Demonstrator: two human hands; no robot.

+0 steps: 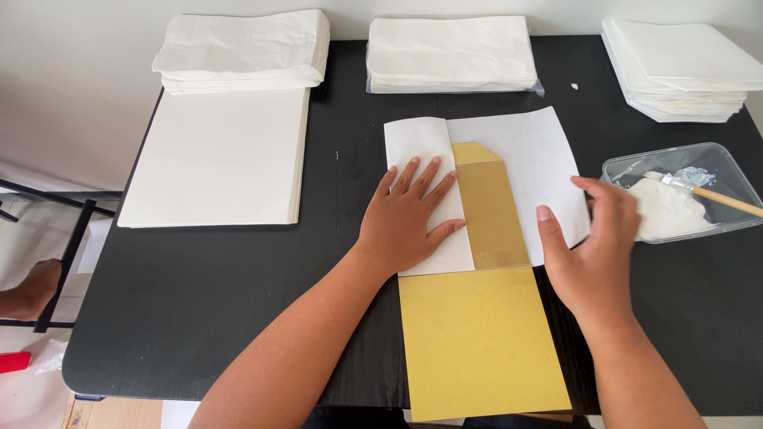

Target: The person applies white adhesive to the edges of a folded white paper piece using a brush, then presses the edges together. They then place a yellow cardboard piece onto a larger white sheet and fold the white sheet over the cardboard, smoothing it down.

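A folded flap of white paper (425, 191) is pinned flat under the left hand (409, 218), fingers spread and palm down, apparently so the crease stays put. The unfolded right side of the same sheet is met at its near right edge by the right hand (592, 246), fingers loosely curled and thumb raised; whether the paper is actually pinched there cannot be told. Between the two hands a yellow-brown card template (481, 334) is seen, its narrow upper part lying inside the sheet as a guide for the fold, its wider part reaching toward the near edge of the black table (207, 294). To the right, a clear plastic tub of white paste (675, 199) with a brush (707, 193) resting in it is kept within reach. Stacks of white paper bags (242, 48) are lined along the far edge, and flat sheets (218, 159) wait at the left.
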